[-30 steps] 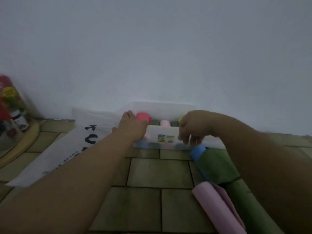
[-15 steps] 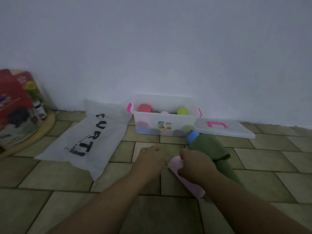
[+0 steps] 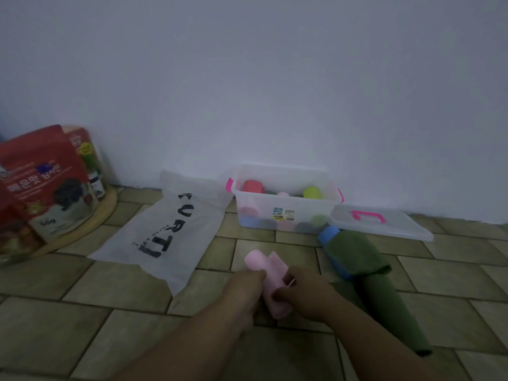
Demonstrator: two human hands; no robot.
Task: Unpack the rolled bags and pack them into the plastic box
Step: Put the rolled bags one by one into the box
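A pink rolled bag (image 3: 270, 279) lies on the tiled floor in front of me, its outer flap loose at the far end. My left hand (image 3: 244, 291) grips the roll from the left and my right hand (image 3: 302, 292) pinches it from the right. Against the wall stands the clear plastic box (image 3: 286, 215) with pink latches, holding several coloured rolls. A blue roll (image 3: 331, 244) and a green roll (image 3: 357, 248) lie to the right of my hands, the green one partly unrolled toward me.
The box's clear lid (image 3: 382, 225) with a pink handle lies right of the box. A flat white bag with black letters (image 3: 167, 232) is spread on the floor at left. Red snack packets (image 3: 44, 185) stand on a round wooden tray (image 3: 90, 224) at far left.
Both hands have come back from the box to the pink roll and now hold it between them. The view has pulled back and the roll sits a little nearer to me.
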